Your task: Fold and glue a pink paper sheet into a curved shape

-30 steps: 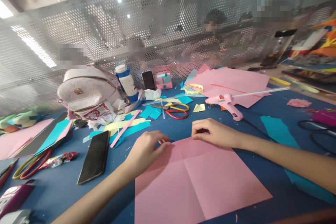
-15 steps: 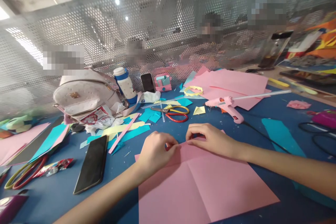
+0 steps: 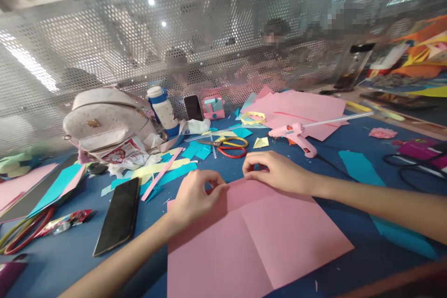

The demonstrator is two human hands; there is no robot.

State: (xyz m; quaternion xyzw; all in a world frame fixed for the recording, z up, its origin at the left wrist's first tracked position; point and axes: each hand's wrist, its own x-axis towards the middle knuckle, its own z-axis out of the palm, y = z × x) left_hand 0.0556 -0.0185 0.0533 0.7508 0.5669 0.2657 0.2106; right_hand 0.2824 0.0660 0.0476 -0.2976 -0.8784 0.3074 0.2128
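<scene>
A sheet of pink paper (image 3: 223, 247) lies in front of me, with a crease running down its middle and a flap turned over along its far edge. My left hand (image 3: 200, 193) pinches that far edge near its left part, thumb and fingers closed on it. Further right, my right hand (image 3: 272, 172) grips the same edge, its fingers curled over the paper. Beyond the hands are scissors (image 3: 232, 152) with red and yellow handles and a small folded yellow paper (image 3: 260, 142). A pink glue gun (image 3: 296, 135) with a clear stick rests past my right hand.
To the left lie a black phone (image 3: 118, 216), a candy wrapper (image 3: 66, 222) and more scissors (image 3: 30, 233). A white backpack (image 3: 104, 118) and a bottle (image 3: 163, 111) stand at the back. Pink sheets (image 3: 303, 107) are stacked behind the glue gun. A blue strip (image 3: 363, 170) lies right.
Both hands have drawn slightly apart along the paper's far edge, still gripping it, and more of the folded flap shows between them. The whole view has shifted a little.
</scene>
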